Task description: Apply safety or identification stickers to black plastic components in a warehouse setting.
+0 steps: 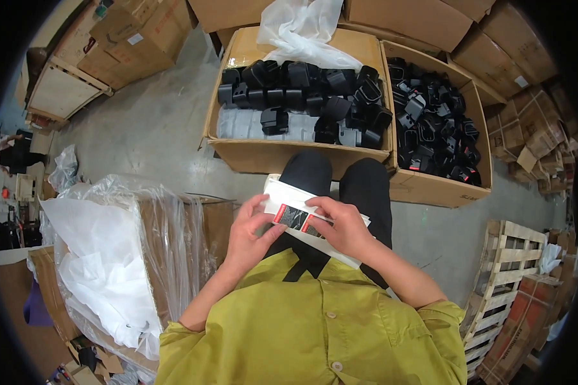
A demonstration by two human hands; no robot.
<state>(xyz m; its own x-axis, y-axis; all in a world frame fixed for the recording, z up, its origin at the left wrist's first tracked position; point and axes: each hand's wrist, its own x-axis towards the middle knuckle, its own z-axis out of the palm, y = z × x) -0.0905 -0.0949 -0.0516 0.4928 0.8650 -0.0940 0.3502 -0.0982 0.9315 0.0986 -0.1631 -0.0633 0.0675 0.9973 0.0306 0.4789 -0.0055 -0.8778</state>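
Across my lap lies a white sheet (277, 192) bearing black-and-red labels (293, 217), with more white paper beneath it. My left hand (252, 232) grips its left side, thumb at the lower edge of one label. From the other side, my right hand (341, 224) pinches at the second label, thumb and fingers closed over it. Whether that label is lifting off the sheet cannot be made out. Just beyond my knees, an open carton (282, 151) holds rows of black plastic housings (275, 120) on clear wrapping.
To its right stands a second carton (440, 194) full of jumbled black parts (430, 115). A plastic-lined box (192, 221) is close by my left arm. A wooden pallet (504, 276) leans at the right. Stacked cartons (144, 45) line the back, and a person (20, 153) is far left.
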